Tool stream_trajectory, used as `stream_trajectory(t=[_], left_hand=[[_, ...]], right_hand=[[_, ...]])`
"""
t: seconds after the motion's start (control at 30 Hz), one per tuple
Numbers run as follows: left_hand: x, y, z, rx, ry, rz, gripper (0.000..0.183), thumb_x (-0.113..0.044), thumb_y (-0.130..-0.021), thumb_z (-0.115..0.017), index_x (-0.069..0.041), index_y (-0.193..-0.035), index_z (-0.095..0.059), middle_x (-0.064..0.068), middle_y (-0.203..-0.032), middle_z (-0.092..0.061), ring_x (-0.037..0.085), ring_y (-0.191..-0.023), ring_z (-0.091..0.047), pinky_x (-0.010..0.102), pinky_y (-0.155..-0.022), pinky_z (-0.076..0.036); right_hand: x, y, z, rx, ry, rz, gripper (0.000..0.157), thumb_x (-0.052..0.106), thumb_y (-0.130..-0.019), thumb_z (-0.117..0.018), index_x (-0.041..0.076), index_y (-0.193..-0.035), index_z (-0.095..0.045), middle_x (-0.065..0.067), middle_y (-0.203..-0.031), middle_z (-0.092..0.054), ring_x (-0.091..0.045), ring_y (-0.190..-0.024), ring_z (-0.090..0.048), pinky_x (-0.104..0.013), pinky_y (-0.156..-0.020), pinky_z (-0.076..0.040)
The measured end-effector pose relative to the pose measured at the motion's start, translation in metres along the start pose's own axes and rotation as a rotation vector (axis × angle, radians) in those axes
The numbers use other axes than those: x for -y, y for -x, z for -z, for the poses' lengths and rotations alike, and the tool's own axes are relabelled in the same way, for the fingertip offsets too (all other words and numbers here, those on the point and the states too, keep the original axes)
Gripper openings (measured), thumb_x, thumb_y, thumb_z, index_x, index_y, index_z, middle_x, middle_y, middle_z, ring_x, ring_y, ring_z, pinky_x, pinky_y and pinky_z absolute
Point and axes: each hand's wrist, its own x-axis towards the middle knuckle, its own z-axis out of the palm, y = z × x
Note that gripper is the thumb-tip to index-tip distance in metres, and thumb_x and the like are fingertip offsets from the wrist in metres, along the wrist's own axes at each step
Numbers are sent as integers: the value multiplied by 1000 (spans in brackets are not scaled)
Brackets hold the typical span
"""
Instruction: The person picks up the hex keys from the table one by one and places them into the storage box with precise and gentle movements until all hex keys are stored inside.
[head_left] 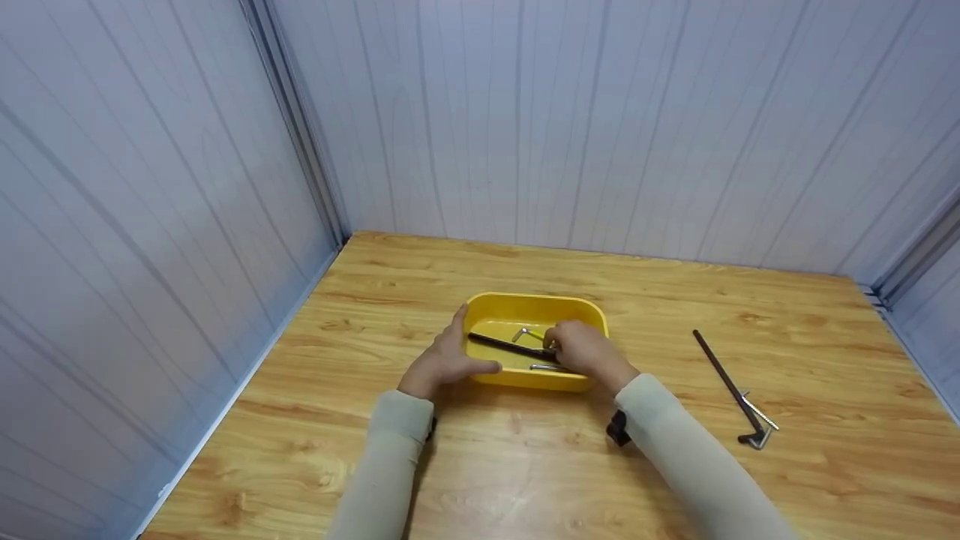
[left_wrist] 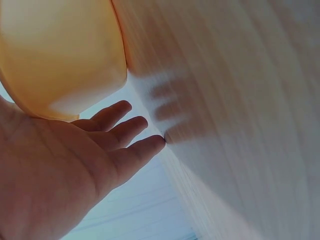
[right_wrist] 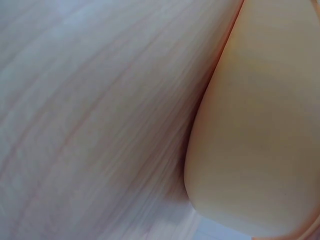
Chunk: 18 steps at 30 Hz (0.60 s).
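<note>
A yellow plastic bin [head_left: 536,381] stands on the wooden table. My left hand [head_left: 448,360] rests against its left end, thumb by the front rim, and the left wrist view shows the fingers [left_wrist: 137,150] extended beside the wall. My right hand [head_left: 585,349] reaches into the bin's right side with curled fingers. Inside lie a black rod [head_left: 506,345], a yellow and silver key with a bent tip [head_left: 523,332], and a silver tool [head_left: 546,367]. The right hand covers their right ends, so whether it pinches one is hidden. The right wrist view shows only the bin's outer wall [right_wrist: 255,125].
On the table to the right lie a black L-shaped wrench [head_left: 724,377], a silver twisted rod [head_left: 763,414] and a silver bent piece [head_left: 763,439], crossing or touching near the wrench's bend. Pale panel walls [head_left: 480,127] border the table at the back and sides.
</note>
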Motion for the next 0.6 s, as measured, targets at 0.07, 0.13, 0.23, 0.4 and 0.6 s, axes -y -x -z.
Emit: stream_trajectory(t=[0.07, 0.13, 0.23, 0.4, 0.6], left_hand=[[0, 0, 0, -4, 2, 2, 130, -56, -64, -81, -20, -156, 2, 13, -160, -20, 33, -144, -24, 52, -114, -26], [0, 1, 0, -4, 4, 4, 130, -56, -64, -81, -20, -156, 2, 13, -160, -20, 32, -144, -24, 51, -114, -26], [-1, 1, 1, -5, 9, 5, 130, -55, -64, -82, -19, -156, 2, 12, -160, -20, 31, -144, -24, 50, -115, -26], [-2, 1, 0, -5, 7, 6, 131, -56, -63, -82, -18, -156, 2, 13, -160, -21, 32, -144, -25, 50, -115, -26], [-1, 1, -1, -9, 18, -1, 130, -55, -64, -81, -18, -156, 2, 13, -159, -22, 33, -144, -24, 51, -114, -27]], right_hand=[[0, 0, 0, 2, 5, -4, 22, -1, -82, -61, 8, -96, -75, -7, -95, -73, -23, -89, -67, -40, -81, -55], [0, 0, 0, 7, 8, -15, 22, -1, -82, -62, 8, -97, -75, -7, -95, -73, -22, -89, -66, -40, -81, -55], [0, 0, 0, 17, 6, -36, 21, 2, -82, -63, 9, -98, -75, -6, -96, -72, -22, -88, -65, -39, -81, -54], [1, 1, 1, 16, -4, -45, 18, 10, -83, -65, 9, -99, -74, -6, -96, -71, -20, -85, -63, -39, -79, -54], [0, 3, 0, -3, 15, -30, 17, 13, -83, -63, 10, -97, -74, -4, -93, -69, -17, -79, -60, -36, -75, -53]])
